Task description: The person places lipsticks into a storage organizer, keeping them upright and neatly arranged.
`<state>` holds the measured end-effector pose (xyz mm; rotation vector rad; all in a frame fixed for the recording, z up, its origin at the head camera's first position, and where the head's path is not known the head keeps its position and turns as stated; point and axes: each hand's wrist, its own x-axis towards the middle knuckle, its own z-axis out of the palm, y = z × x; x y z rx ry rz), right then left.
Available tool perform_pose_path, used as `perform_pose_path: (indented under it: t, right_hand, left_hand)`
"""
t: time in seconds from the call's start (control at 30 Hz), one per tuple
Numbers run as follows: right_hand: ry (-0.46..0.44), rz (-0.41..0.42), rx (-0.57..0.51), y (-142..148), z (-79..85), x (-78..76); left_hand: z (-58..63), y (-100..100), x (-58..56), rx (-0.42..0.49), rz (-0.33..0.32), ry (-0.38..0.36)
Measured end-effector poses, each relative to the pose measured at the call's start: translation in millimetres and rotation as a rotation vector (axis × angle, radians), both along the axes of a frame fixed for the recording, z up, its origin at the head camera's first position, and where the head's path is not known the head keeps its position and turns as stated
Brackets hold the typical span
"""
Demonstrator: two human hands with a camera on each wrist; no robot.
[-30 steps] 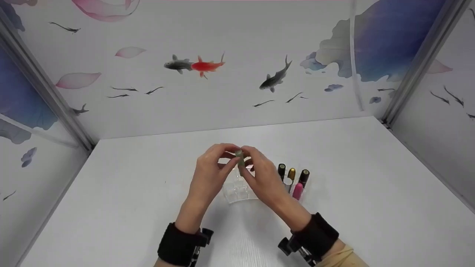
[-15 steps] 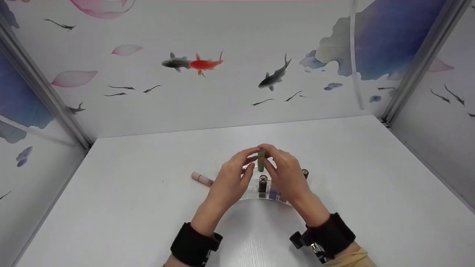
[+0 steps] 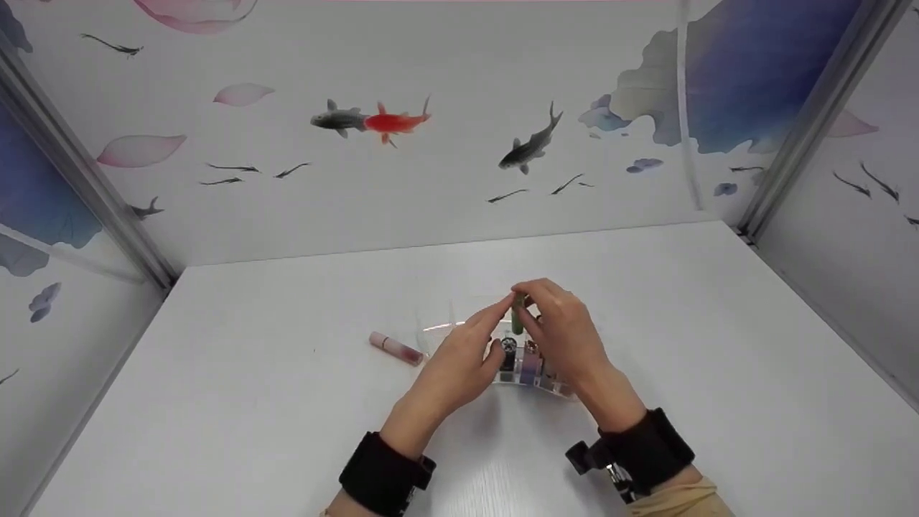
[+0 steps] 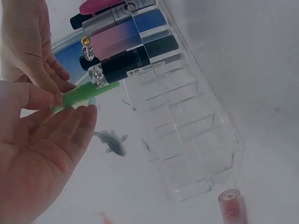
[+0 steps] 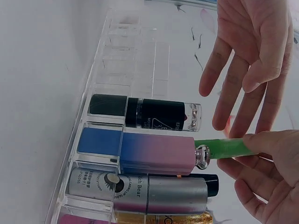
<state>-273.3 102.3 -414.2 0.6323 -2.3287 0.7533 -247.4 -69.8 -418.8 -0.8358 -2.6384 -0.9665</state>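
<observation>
Between the thumb and fingers of my right hand (image 3: 567, 327) a slim green tube (image 5: 229, 148) is pinched, standing roughly upright in the head view. My left hand (image 3: 459, 366) is beside it with fingers stretched out and thumb apart; its fingertips reach close to the tube's top, and contact is hard to tell. Just beyond the row of cosmetics in the clear compartment organizer (image 4: 205, 149) is the tube. In the organizer stand a black lipstick tube (image 5: 161, 113), a pink-and-blue tube (image 5: 159, 151), a silver lip gloss tube (image 5: 177, 193) and others partly hidden.
On the white table (image 3: 237, 402), left of the organizer, lies a pink lip gloss tube (image 3: 395, 348). Several organizer compartments on that side hold nothing. A wall panel (image 3: 459, 208) printed with fish rises behind the table.
Both hands have moved right with the green tube, over the organizer's filled part. My left hand's thumb has come away from the tube. The pink lip gloss tube has come into sight.
</observation>
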Motion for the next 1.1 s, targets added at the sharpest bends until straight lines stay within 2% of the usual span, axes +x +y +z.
perform_pose_path:
  t: [0.37, 0.57, 0.87, 1.1]
  right_hand:
    - [-0.025, -0.020, 0.066, 1.2, -5.8, -4.1]
    - [-0.032, -0.058, 0.099, 1.6, -7.7, -5.9]
    - [-0.054, -0.123, 0.139, 1.4, -9.1, -4.4]
    - [-0.073, -0.136, 0.163, 0.8, -9.4, -2.5]
  left_hand:
    - [-7.0, 2.8, -1.8, -0.074, 0.013, -0.093]
    - [-9.5, 4.3, -3.0, -0.089, 0.019, -0.114]
    - [-13.6, 8.3, -2.9, -0.115, 0.034, -0.104]
    - [-16.3, 8.5, -2.2, -0.116, 0.033, -0.087]
